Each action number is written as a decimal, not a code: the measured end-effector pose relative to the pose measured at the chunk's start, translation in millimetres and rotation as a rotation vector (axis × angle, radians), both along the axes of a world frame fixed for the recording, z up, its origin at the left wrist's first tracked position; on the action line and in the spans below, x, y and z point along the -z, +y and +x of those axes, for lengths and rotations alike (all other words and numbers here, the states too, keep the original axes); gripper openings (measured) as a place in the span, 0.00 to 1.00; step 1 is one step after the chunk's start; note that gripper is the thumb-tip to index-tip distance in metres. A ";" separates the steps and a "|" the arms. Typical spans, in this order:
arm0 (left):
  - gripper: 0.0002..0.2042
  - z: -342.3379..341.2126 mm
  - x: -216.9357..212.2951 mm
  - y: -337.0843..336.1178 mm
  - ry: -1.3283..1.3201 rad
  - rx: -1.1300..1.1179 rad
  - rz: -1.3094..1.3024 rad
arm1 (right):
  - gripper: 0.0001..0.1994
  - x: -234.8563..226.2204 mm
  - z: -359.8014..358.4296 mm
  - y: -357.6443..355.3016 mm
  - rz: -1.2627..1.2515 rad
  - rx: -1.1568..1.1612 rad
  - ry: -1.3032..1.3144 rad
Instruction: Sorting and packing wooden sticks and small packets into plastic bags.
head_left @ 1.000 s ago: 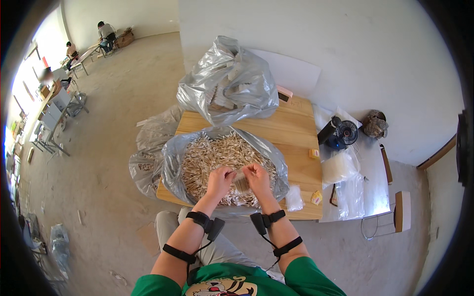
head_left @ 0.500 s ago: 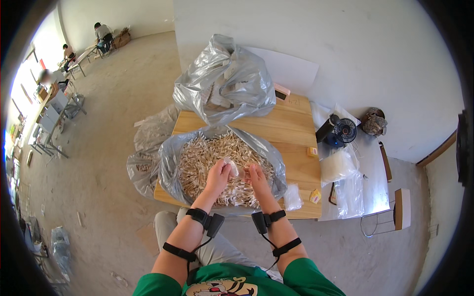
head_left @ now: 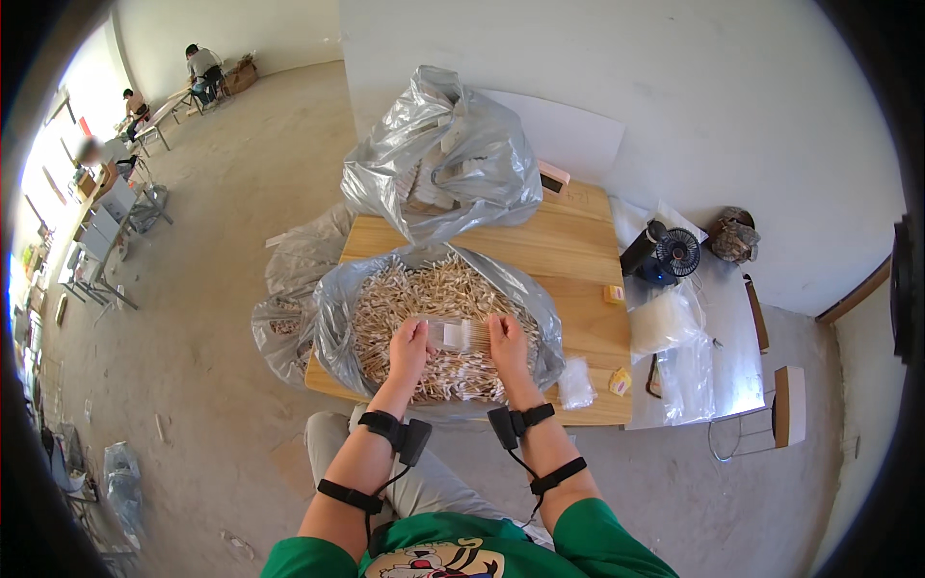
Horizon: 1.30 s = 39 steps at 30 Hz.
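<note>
A large grey plastic bag [head_left: 339,332] lies spread on the table in front of me, filled with loose wooden-stick cotton swabs [head_left: 405,289]. Over this heap, my left hand [head_left: 409,353] is closed on the left end of a small clear plastic bag [head_left: 440,333]. My right hand [head_left: 509,345] grips a bundle of cotton swabs [head_left: 476,336] by its right end. White tips of the bundle point left, at or inside the small bag; exactly how deep I cannot tell.
A second grey bag [head_left: 434,183] with pale bundles stands at the table's back. Clear bags [head_left: 576,383] and small yellow boxes [head_left: 614,295] lie on the wooden table [head_left: 578,260], right. A fan [head_left: 677,252] stands on a side table. People [head_left: 202,69] sit far left.
My hands have moved slightly apart. The small clear bag now stretches out between them, with the swab bundle showing in line with it.
</note>
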State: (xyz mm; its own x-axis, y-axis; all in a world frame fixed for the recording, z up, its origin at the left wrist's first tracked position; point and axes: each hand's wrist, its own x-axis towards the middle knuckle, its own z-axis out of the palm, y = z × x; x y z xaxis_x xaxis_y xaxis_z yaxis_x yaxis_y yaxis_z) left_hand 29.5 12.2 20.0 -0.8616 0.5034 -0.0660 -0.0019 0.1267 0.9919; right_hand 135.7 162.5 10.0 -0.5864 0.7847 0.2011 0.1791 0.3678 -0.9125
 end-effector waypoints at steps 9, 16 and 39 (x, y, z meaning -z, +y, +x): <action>0.09 -2.1 6.8 -8.6 0.159 -0.084 -0.099 | 0.15 -13.0 -0.5 4.5 0.025 -0.044 -0.061; 0.09 -31.6 -1.7 -31.8 0.283 -0.258 -0.219 | 0.12 -14.1 6.5 23.7 0.173 0.097 -0.092; 0.08 -30.6 -18.5 -41.2 0.511 -0.168 -0.260 | 0.06 -10.6 34.1 -31.2 -0.831 -0.240 0.331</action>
